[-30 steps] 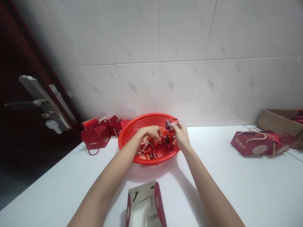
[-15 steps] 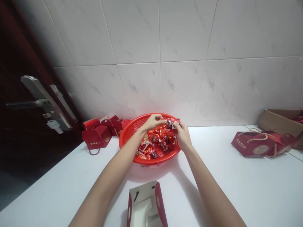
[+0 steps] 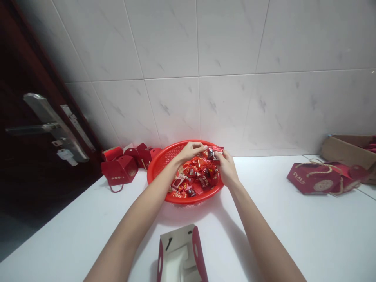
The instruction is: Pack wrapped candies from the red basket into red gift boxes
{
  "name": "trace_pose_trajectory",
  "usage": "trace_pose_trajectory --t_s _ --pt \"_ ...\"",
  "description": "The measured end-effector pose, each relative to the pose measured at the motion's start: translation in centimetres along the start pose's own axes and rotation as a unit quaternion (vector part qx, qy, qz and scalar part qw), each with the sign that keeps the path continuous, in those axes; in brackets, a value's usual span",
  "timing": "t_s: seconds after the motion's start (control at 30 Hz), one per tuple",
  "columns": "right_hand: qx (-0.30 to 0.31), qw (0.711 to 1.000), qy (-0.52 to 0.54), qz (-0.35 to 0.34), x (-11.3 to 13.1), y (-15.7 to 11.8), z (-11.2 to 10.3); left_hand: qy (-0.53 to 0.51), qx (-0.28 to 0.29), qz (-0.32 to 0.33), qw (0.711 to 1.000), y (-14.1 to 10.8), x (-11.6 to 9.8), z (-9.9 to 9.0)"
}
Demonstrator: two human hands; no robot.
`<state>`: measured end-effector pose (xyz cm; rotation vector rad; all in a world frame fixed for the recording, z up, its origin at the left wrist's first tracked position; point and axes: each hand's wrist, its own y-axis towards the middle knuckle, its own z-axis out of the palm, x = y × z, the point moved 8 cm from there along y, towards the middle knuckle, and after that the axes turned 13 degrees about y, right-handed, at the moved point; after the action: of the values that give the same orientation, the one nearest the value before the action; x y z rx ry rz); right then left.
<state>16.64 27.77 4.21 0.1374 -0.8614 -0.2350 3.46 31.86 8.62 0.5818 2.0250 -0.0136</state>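
Our right hand (image 3: 227, 166) pinches a red-and-dark candy packet (image 3: 216, 150) between thumb and fingers; in our view the packet overlaps the far right rim of the red perforated plastic basket (image 3: 188, 201). Our left hand (image 3: 189, 152) is bent over the basket, its fingertips at the packet's left end; we cannot tell whether they grip it. Below both hands, wrapped candies (image 3: 202, 178) lie heaped within the rim.

The basket's far edge sits close to the tiled wall (image 3: 229, 109), leaving us little room behind it. Toward us, a strip of white tabletop (image 3: 264, 180) separates its near rim from an open maroon-and-white gift box (image 3: 199, 250), cut off by the bottom of our view. At left, maroon gift boxes (image 3: 119, 170) crowd just beside the basket. To the right, a broad stretch of tabletop runs to the rope-handled hexagonal boxes (image 3: 313, 180), near a brown cardboard carton (image 3: 337, 152).
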Motion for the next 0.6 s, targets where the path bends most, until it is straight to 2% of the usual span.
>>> trace_pose_trajectory --t_s 0.13,0.33,0.47,0.6 --pt "0.002 1.0 -0.008 0.0 -0.1 0.1 -0.2 0.001 -0.003 -0.004 1.0 0.0 -0.3 0.0" --pt "0.005 1.0 -0.007 -0.005 0.0 0.0 -0.1 0.04 0.02 -0.005 0.999 -0.3 -0.6 0.1" --pt "0.031 0.999 -0.017 -0.001 0.2 -0.2 0.3 0.037 0.044 0.01 0.998 -0.4 -0.6 0.3" --pt "0.054 0.997 -0.045 -0.017 0.5 -0.3 0.6 0.038 0.046 -0.038 0.997 0.1 0.7 -0.2"
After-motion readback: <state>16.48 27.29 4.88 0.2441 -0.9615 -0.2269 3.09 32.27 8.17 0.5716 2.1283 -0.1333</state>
